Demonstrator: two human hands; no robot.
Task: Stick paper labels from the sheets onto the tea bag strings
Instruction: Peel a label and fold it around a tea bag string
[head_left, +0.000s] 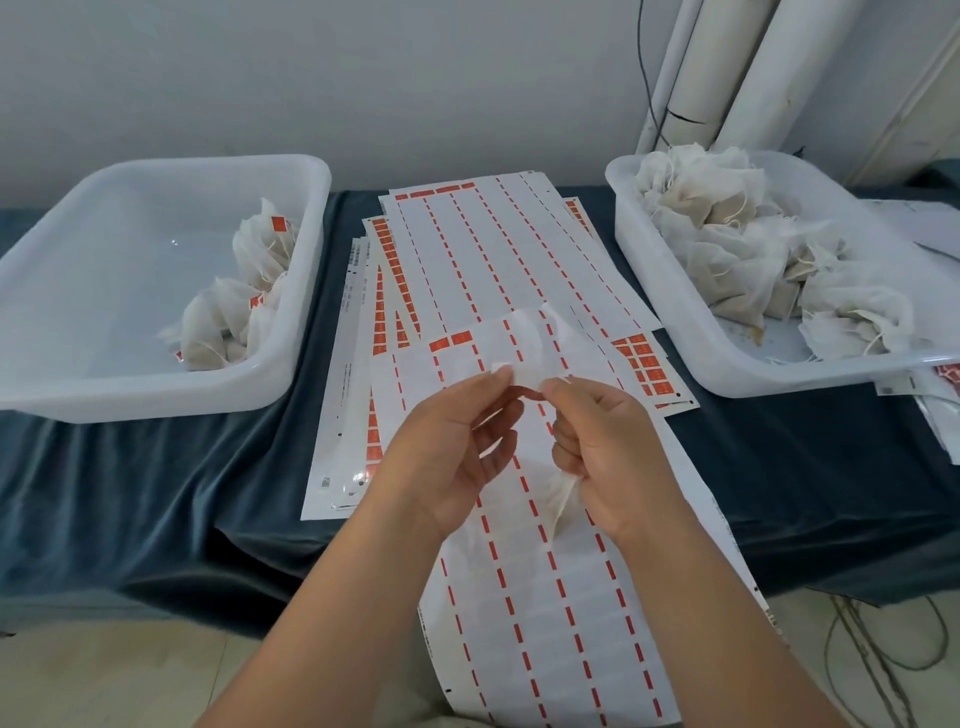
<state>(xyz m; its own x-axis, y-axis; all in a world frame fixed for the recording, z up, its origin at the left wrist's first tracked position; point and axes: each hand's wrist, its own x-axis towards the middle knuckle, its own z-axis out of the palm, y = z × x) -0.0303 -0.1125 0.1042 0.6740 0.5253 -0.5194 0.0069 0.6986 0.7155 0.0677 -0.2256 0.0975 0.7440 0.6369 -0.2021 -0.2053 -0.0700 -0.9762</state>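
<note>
My left hand (457, 441) and my right hand (602, 441) meet above the label sheets (545, 597), fingertips together. Between them they pinch a small white paper label (506, 373), its white side up. My right hand also grips a white tea bag (563, 499) in its curled lower fingers; the bag hangs below the palm. The string itself is too thin to make out. More label sheets (498, 249), white with red dashes and red stickers, lie fanned on the table behind.
A white bin (156, 395) on the left holds a few labelled tea bags (244, 306). A white bin (779, 384) on the right holds a heap of unlabelled tea bags (737, 244). A dark blue cloth (156, 493) covers the table. Cables lie on the floor at right.
</note>
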